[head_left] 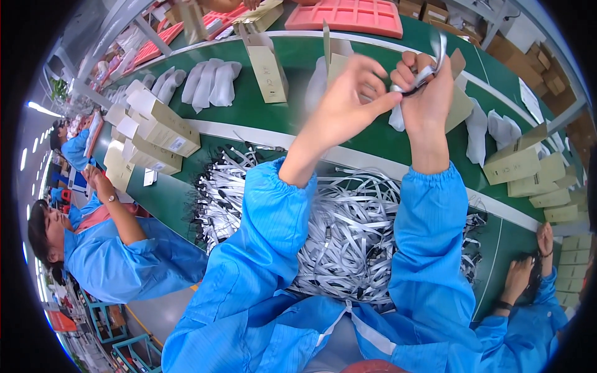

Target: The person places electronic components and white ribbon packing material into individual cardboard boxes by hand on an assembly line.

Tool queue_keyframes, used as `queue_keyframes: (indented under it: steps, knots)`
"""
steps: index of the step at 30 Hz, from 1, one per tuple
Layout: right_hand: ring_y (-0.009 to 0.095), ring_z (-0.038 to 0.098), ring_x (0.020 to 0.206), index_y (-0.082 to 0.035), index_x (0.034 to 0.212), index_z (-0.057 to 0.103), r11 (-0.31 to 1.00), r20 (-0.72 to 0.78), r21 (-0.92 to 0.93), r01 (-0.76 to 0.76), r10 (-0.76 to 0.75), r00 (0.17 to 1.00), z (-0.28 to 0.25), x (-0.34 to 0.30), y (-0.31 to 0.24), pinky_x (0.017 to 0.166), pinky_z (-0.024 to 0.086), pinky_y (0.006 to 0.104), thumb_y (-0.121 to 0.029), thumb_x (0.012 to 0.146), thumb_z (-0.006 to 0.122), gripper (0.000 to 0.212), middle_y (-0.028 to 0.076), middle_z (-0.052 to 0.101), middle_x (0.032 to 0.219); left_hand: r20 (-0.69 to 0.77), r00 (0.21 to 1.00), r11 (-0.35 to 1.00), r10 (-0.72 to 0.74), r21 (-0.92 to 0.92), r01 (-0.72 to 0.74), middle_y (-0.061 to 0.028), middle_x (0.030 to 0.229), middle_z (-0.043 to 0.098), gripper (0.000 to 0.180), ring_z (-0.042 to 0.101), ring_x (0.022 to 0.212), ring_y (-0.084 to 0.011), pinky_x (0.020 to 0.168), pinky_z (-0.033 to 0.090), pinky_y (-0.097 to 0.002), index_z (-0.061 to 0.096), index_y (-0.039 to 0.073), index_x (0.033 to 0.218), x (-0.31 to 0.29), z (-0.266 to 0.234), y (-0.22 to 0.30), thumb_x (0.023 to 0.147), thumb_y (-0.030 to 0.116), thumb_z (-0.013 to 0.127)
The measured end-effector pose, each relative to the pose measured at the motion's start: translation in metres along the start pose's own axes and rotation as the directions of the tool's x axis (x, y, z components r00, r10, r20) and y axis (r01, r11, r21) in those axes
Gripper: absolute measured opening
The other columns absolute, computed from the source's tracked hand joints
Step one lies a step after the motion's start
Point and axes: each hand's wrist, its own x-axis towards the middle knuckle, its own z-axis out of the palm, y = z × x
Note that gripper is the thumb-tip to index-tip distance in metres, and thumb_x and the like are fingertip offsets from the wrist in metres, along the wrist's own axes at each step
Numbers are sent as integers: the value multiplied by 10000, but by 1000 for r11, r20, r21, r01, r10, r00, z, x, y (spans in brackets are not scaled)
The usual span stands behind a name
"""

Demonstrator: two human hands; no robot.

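Note:
My right hand (429, 93) is closed around a white lanyard (426, 76) with a dark end, its folded strap rising blurred above the fingers. Beside it, my left hand (348, 99) is smeared by motion; its fingers curve apart from the thumb, which points at the right hand, and nothing shows in its grasp. Beneath my forearms, a large tangled pile of white lanyards (348, 248) with black cords and clips spreads over the green table (155, 199). Behind my hands stand open cream boxes (267, 71), one partly hidden by my left hand.
White-wrapped items (214, 84) lie along the green belt (245, 118), with more at right. Open cream boxes cluster left (168, 133) and right (513, 163). A pink tray (348, 17) sits across the belt. Co-workers sit to the left (130, 248) and work at the lower right (519, 280).

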Motion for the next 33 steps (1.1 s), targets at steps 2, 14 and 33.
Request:
queue_keyframes:
  steps: [2,14,33]
  knots:
    - [93,463,608,-5,942,625,970,-56,-243,4,-18,998,-4,5,-11,555,361,269,-346,999,510,365,46,568,715,-209,973,995,99,-1,-101,-60,1063,588,658,564,863,-142,780,465,-273,387,51,1348,2,7,-7,825,149,774]
    - [59,339,476,-44,771,535,551,71,-821,147,-158,985,-10,6,-28,463,263,233,-403,998,514,425,-18,421,586,-545,755,862,364,503,-52,-218,1310,482,945,536,1194,-299,996,446,-389,311,-26,1370,13,22,-144,638,141,885]
    - [300,550,858,-13,1022,561,144,599,-788,599,-44,799,-9,2,22,783,460,362,-331,985,537,322,133,566,914,-336,902,902,272,416,-117,-155,1192,606,939,627,1069,-255,902,508,-344,381,17,1360,0,23,-151,615,213,918]
